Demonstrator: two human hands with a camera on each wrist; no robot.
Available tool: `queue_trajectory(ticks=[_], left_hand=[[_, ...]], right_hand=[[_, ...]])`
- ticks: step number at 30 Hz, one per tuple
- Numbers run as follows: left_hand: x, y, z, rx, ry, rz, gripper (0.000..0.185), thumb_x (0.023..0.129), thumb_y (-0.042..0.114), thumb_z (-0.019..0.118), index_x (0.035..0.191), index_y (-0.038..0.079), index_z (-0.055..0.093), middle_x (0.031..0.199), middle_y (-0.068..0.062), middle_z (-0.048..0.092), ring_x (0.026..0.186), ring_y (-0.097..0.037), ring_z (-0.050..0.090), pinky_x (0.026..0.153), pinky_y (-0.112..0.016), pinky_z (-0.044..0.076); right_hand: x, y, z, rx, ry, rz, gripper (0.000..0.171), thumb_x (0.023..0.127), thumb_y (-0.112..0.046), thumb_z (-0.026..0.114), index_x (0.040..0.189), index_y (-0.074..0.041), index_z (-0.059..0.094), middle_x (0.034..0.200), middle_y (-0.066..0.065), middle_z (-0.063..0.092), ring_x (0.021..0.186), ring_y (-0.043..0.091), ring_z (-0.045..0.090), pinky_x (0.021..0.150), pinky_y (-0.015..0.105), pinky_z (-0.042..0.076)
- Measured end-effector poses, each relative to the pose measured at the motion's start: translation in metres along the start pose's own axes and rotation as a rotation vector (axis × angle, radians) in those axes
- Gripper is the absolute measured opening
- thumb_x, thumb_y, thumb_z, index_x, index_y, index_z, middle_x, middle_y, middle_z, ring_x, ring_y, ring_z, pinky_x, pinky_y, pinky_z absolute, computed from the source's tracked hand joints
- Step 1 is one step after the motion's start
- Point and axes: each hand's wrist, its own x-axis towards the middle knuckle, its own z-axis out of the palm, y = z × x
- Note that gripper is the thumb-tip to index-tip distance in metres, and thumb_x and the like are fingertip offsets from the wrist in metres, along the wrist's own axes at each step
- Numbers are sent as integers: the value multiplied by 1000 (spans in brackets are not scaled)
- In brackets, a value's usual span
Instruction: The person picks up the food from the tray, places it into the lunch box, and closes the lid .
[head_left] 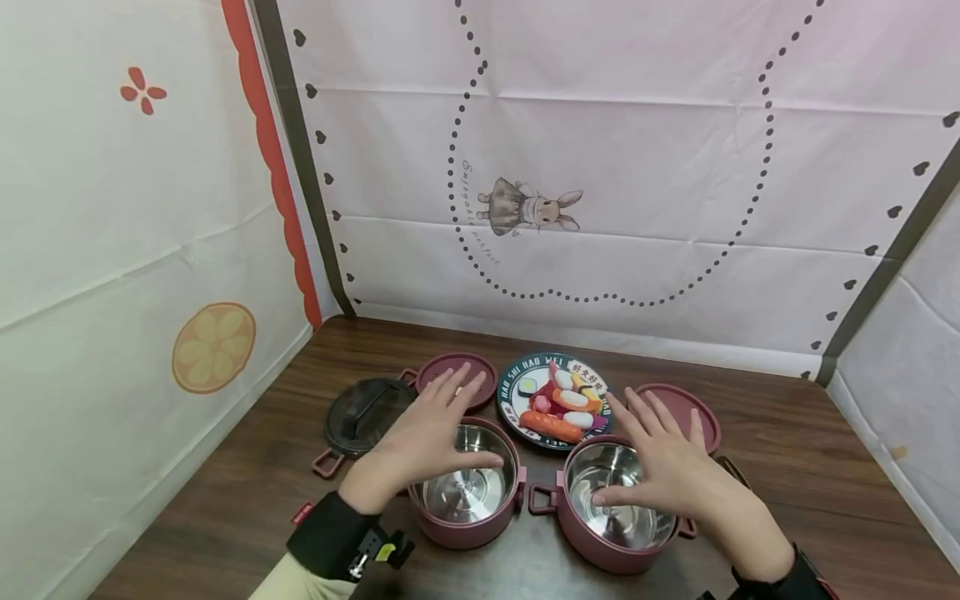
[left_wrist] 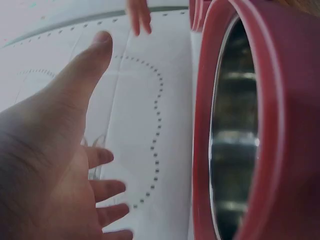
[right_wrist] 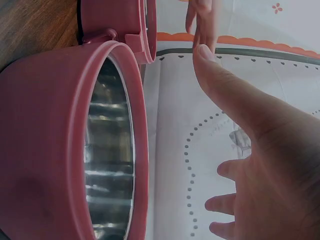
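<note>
Two maroon pots with shiny steel insides stand side by side on the table. Over the left pot (head_left: 467,533) my left hand (head_left: 427,433) hovers with its fingers spread, holding nothing. Above the right pot (head_left: 611,557) hangs my right hand (head_left: 663,462), fingers spread as well and nothing in it. Both wrist views show each hand apart from the rim of its pot. Behind the pots, between the hands, a round plate (head_left: 510,408) with a dark lettered rim bears several toy foods, among them an orange sausage (head_left: 551,426).
A dark see-through lid (head_left: 360,417) with a maroon handle lies left of the left pot. Maroon round pieces lie behind, one at the left (head_left: 480,375) and one at the right (head_left: 693,414). White printed cloth (head_left: 600,167) walls in the wooden table (head_left: 810,467).
</note>
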Motion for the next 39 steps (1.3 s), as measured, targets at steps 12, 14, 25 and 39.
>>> queue_trajectory(ticks=[12, 14, 25, 39], left_hand=[[-43, -45, 17, -381, -121, 66, 116, 74, 51, 84, 160, 9, 19, 167, -17, 12, 151, -46, 16, 113, -69, 29], [-49, -50, 21, -412, -121, 83, 121, 72, 51, 86, 160, 5, 17, 167, -20, 11, 151, -48, 16, 113, -70, 28], [-58, -58, 38, -504, -87, 46, 124, 71, 50, 87, 160, 4, 13, 164, -24, 16, 149, -45, 23, 112, -66, 33], [-56, -58, 41, -500, -45, 68, 120, 70, 47, 89, 160, 10, 17, 162, -19, 24, 146, -41, 31, 109, -64, 38]], right_hand=[[-14, 13, 1, 27, 16, 18, 123, 63, -77, 74, 159, -19, 24, 163, 19, 27, 149, 46, 19, 102, 87, 4], [-16, 15, 1, 36, 24, 21, 122, 64, -76, 75, 159, -18, 26, 162, 19, 28, 149, 46, 19, 102, 87, 4], [-33, 34, 5, 61, 75, 46, 117, 68, -65, 80, 158, -14, 26, 158, 23, 32, 145, 47, 25, 99, 86, 13], [-59, 89, 12, 33, 203, 15, 71, 76, -37, 84, 132, 0, 60, 134, 24, 57, 123, 47, 53, 93, 64, 46]])
